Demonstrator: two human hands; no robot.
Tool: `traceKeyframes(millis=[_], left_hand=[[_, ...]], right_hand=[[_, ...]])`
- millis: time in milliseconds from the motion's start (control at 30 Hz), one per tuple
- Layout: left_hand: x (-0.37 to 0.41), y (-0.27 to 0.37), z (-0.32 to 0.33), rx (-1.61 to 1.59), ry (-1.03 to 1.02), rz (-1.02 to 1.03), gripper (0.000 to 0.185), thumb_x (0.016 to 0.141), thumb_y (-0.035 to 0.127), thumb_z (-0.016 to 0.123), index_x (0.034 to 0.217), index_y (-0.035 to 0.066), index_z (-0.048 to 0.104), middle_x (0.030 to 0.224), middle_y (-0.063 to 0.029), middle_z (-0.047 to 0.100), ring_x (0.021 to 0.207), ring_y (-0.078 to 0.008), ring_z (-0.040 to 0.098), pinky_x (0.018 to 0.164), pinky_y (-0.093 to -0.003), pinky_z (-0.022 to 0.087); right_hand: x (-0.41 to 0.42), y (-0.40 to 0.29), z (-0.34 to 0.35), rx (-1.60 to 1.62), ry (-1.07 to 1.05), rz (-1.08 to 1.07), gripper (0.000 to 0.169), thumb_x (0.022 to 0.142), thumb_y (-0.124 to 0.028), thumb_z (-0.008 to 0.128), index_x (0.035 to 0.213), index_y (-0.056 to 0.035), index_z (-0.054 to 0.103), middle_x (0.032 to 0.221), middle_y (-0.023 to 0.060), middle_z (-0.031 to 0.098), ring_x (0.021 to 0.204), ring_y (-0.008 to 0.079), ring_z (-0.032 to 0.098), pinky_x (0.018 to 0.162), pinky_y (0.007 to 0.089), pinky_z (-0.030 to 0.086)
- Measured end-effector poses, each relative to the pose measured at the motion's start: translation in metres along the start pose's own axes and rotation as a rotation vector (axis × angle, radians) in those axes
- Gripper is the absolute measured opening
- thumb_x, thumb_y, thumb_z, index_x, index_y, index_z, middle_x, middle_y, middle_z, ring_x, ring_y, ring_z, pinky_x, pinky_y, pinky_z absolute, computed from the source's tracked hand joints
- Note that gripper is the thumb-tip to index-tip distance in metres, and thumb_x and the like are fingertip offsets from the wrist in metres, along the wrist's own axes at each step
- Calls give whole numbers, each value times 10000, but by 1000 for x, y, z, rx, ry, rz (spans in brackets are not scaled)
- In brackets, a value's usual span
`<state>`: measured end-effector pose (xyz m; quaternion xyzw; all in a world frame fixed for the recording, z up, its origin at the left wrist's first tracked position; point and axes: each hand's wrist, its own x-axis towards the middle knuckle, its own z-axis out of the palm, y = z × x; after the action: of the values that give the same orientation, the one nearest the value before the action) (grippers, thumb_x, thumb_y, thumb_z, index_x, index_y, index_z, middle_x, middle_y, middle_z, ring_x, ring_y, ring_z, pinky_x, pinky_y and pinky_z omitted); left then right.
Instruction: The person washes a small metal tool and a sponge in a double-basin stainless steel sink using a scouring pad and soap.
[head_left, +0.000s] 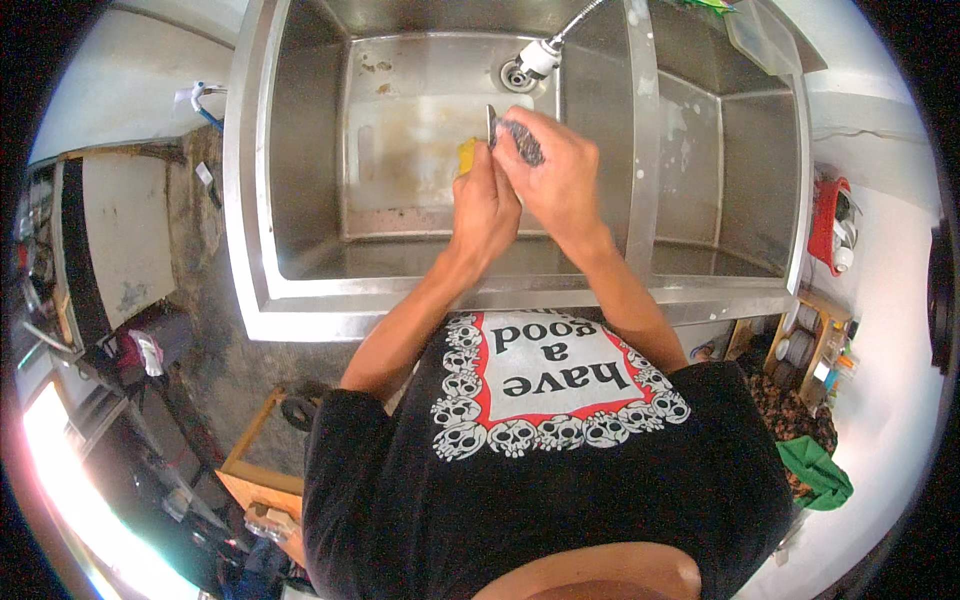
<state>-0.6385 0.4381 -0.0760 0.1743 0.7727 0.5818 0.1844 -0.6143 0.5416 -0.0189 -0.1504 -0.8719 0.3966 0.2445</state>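
Over the left basin of a stainless steel double sink, my left hand is closed on a yellow object, perhaps a sponge; most of it is hidden by the fingers. Right beside it, my right hand grips a dark, speckled handle. A flat metal piece stands up at the handle's left end, close to my left fingertips; the kind of tool cannot be told. Beyond the hands, a white spray head on a flexible metal hose hangs over the drain.
A raised divider separates the left basin from the right one. A clear plastic container is at the far right corner. To the right are a red basket and a wooden rack. A small tap is at the left wall.
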Motion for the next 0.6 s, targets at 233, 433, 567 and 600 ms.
traceKeyframes(millis=[233, 433, 567, 600], left_hand=[[0, -1, 0, 16, 0, 4, 218, 1034, 170, 415, 1125, -9, 498, 720, -188, 626, 675, -269, 683, 589, -419, 494], [-1, 7, 2, 61, 25, 80, 233, 1058, 203, 368, 1066, 5, 490, 668, -170, 577, 553, -266, 596, 508, -443, 446], [2, 3, 9, -240, 87, -29, 271, 1064, 257, 390, 958, 20, 468, 605, -102, 508, 465, -214, 500, 446, -390, 390], [4, 5, 7, -365, 78, -112, 290, 1065, 264, 394, 931, 15, 459, 589, -95, 490, 446, -214, 478, 435, -379, 372]], right_hand=[[-2, 5, 5, -18, 21, -59, 209, 832, -142, 703, 994, -16, 660, 835, 193, 676, 732, 372, 661, 648, 401, 526], [10, 14, 3, 10, 30, -12, 195, 855, -173, 700, 974, -21, 672, 846, 188, 689, 741, 351, 678, 658, 381, 538], [7, 35, -6, -4, 135, 98, 263, 925, -263, 664, 1046, -30, 655, 888, 148, 702, 755, 250, 679, 666, 339, 526], [9, 45, -10, -11, 192, 155, 284, 944, -287, 650, 1072, -32, 648, 894, 132, 704, 760, 219, 673, 672, 322, 521]])
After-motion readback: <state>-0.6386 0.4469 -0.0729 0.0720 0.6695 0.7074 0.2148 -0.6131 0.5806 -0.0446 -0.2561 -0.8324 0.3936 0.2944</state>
